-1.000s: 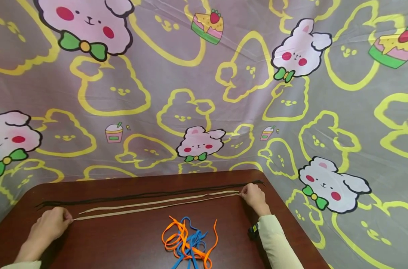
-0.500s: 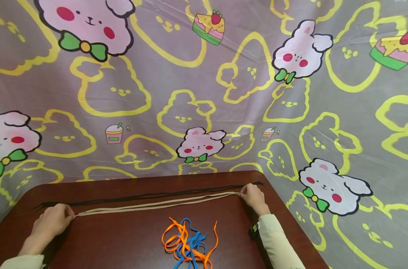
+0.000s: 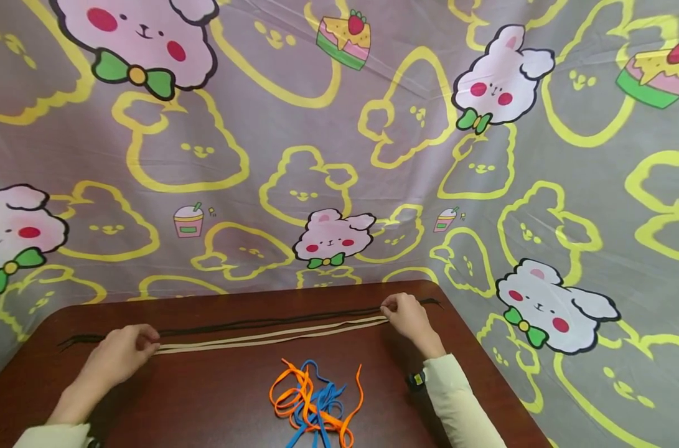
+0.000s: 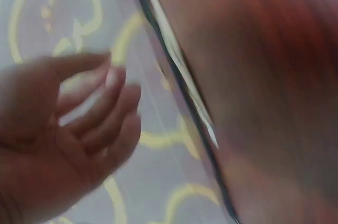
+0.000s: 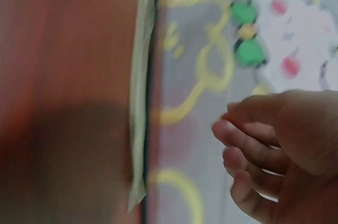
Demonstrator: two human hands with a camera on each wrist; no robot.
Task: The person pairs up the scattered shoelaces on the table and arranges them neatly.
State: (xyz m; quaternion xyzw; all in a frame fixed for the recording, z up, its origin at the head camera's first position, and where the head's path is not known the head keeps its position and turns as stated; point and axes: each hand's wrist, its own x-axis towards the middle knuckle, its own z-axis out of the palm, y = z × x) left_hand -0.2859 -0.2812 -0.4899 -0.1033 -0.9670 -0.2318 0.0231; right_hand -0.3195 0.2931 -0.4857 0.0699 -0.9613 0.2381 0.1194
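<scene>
Two beige shoelaces [image 3: 221, 346] lie side by side across the table, nearly straight and close together. My left hand [image 3: 117, 358] hovers by their left end, and in the left wrist view its loosely bent fingers [image 4: 129, 102] hold nothing. Over the right end is my right hand [image 3: 409, 318]; in the right wrist view its fingers [image 5: 248, 147] are relaxed and apart from the beige lace [image 5: 139, 76]. Behind the beige pair runs a pair of dark shoelaces [image 3: 233, 325], partly hidden by both hands.
Nearer the front, an orange shoelace [image 3: 359, 395] and a blue shoelace [image 3: 330, 398] lie in a loose tangle on the brown table [image 3: 205, 398]. A curtain [image 3: 373, 186] printed with cartoon bunnies hangs right behind the table and along its right side.
The left hand brought the front beige lace's end back to the other one. Both hands have since let go; the left moved rightward, the right slightly left and up.
</scene>
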